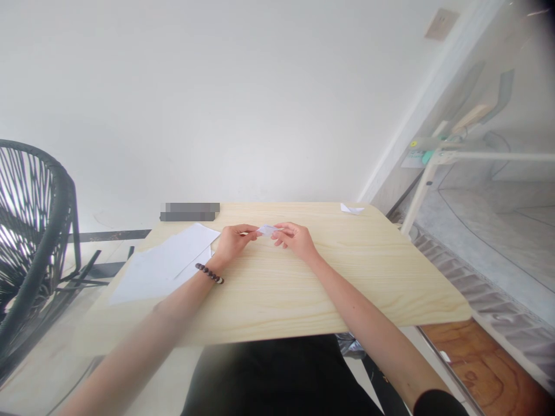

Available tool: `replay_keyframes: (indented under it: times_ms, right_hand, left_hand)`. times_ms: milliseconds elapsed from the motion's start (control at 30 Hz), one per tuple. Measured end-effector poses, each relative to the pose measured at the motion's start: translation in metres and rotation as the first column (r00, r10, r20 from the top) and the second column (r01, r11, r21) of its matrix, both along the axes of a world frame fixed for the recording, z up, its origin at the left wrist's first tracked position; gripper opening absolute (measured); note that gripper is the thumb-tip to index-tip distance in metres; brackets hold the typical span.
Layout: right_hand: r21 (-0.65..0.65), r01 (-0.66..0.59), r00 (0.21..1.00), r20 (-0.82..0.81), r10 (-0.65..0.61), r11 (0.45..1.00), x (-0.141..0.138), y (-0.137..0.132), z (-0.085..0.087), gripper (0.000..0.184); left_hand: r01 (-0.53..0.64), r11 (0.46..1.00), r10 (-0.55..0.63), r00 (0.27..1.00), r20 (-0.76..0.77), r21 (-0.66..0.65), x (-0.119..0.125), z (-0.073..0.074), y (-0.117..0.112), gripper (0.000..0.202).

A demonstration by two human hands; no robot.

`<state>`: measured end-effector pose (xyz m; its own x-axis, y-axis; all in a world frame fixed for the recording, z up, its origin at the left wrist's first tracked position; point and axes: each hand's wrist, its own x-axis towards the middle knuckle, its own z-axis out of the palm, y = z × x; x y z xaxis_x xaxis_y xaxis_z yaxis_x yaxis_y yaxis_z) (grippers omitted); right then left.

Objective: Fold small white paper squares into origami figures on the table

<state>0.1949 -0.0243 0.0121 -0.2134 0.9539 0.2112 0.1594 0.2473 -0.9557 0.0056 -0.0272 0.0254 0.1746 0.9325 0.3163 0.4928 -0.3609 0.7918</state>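
A small folded piece of white paper (266, 230) is held between my two hands, above the middle of the wooden table (277, 300). My left hand (235, 240) pinches its left end between thumb and fingers. From the other side, my right hand (296, 238) grips the right end, fingertips closed on it. The paper's exact folded shape is too small to make out. Sheets of white paper (165, 263) lie on the table to the left, partly behind my left forearm. Another folded white paper piece (351, 209) rests at the table's far right.
A dark blurred-out object (189, 212) sits at the table's back left edge, near the white wall (260, 104). A dark woven chair (37, 231) stands at the left. To the right are a white metal frame (427, 190) and a bed with grey covers (498, 231).
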Motion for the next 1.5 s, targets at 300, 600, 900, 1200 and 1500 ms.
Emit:
replay_keyframes:
  times_ms: [300, 600, 900, 1200, 1500]
  right_hand:
    - [0.067, 0.069, 0.997, 0.032, -0.071, 0.995, 0.000, -0.003, 0.004, 0.029]
    - [0.087, 0.074, 0.997, -0.030, -0.072, 0.993, -0.001, -0.004, 0.005, 0.031]
    - [0.112, 0.044, 0.999, -0.024, -0.042, 0.993, 0.000, -0.005, 0.003, 0.030]
    - [0.180, 0.044, 0.998, 0.032, -0.051, 0.983, 0.002, -0.003, 0.001, 0.024]
    - [0.207, 0.048, 0.994, 0.086, -0.067, 0.977, 0.003, -0.002, 0.001, 0.025]
  left_hand:
    - [0.030, 1.000, -0.030, 0.999, 0.046, -0.005, 0.001, -0.001, 0.002, 0.029]
    - [0.230, 0.950, -0.150, 0.929, 0.338, -0.210, 0.005, 0.001, -0.002, 0.047]
    - [0.399, 0.881, -0.235, 0.836, 0.496, -0.255, 0.005, 0.008, -0.005, 0.042]
    - [0.332, 0.909, -0.218, 0.893, 0.394, -0.250, 0.005, 0.012, -0.006, 0.045]
    - [0.392, 0.889, -0.277, 0.872, 0.402, -0.236, 0.003, 0.009, -0.005, 0.042]
